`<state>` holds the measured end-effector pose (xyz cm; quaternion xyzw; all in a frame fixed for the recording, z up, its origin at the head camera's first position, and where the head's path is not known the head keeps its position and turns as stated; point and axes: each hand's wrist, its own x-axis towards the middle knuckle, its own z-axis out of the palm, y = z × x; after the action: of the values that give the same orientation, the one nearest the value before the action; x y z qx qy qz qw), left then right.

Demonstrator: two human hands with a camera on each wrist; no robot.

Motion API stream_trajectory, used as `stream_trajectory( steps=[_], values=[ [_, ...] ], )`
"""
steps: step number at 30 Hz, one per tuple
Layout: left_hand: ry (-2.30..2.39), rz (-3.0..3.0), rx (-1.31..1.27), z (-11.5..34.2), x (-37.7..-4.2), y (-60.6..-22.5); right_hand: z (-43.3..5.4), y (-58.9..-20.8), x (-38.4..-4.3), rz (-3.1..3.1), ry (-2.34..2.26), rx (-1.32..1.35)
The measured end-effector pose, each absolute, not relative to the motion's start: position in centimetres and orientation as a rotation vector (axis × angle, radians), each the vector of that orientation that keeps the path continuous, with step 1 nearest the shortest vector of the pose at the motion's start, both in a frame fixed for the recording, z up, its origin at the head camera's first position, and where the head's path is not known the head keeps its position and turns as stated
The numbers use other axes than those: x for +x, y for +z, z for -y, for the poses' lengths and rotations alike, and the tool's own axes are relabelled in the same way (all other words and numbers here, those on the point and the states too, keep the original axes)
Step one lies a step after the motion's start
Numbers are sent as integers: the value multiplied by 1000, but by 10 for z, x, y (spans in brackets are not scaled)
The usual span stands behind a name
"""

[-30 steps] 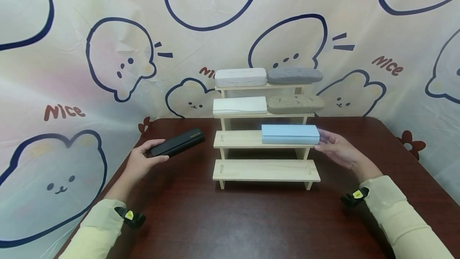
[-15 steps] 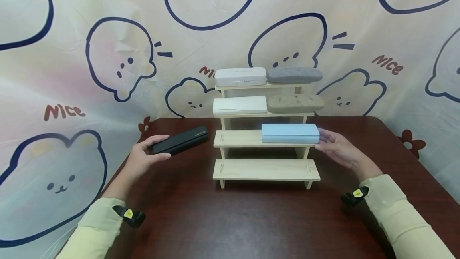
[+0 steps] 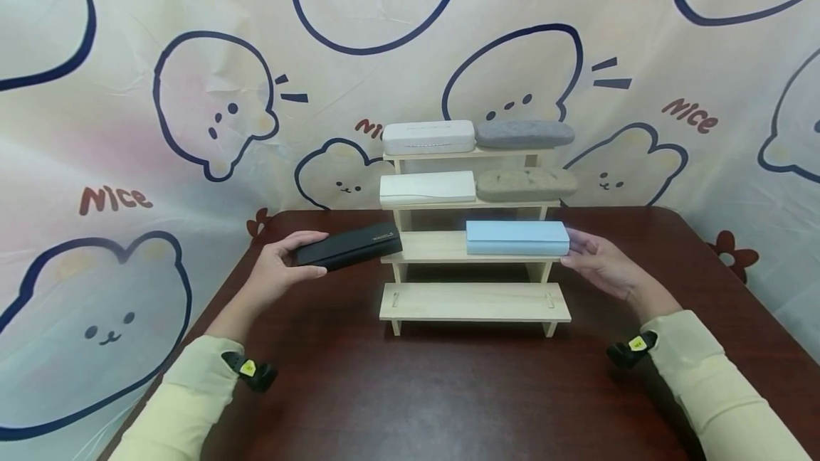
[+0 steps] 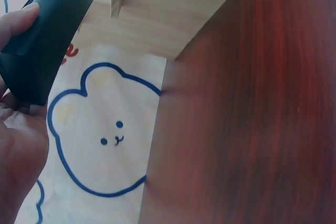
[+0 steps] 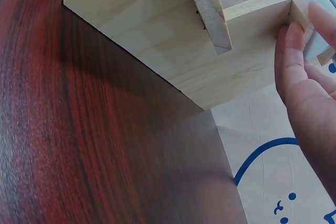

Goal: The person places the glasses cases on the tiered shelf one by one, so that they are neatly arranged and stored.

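Observation:
In the head view my left hand (image 3: 282, 267) grips one end of a black glasses case (image 3: 349, 246) with gold lettering, thumb below and fingers above. Its far end overlaps the left edge of the third shelf (image 3: 424, 246) in this view. A light blue glasses case (image 3: 517, 237) lies on the right half of that shelf. My right hand (image 3: 602, 265) holds the blue case's right end between thumb and fingers. The right wrist view shows those fingers (image 5: 294, 51) against the wooden stand's side, with the blue end partly hidden behind them.
On the wooden tiered stand's upper shelves sit a white case (image 3: 429, 137), a grey case (image 3: 525, 134), another white case (image 3: 427, 188) and an olive case (image 3: 527, 185). A bare lowest shelf (image 3: 474, 302) is in front. A patterned cloth (image 3: 359, 77) hangs behind the dark table (image 3: 410, 390).
My left hand has moved right with the black case, bringing it to the stand's left edge and turning it closer to level. The right hand and the blue case stay in place.

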<state>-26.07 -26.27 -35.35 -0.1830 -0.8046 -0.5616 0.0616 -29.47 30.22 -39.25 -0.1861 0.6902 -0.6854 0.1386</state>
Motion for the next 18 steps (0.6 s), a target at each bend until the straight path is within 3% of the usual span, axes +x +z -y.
stream_trajectory(
  steps=[18],
  values=[
    [-1751,2443,-714,219,-285,-353,-302,-393,-295,-1983,-2004,-515]
  ],
)
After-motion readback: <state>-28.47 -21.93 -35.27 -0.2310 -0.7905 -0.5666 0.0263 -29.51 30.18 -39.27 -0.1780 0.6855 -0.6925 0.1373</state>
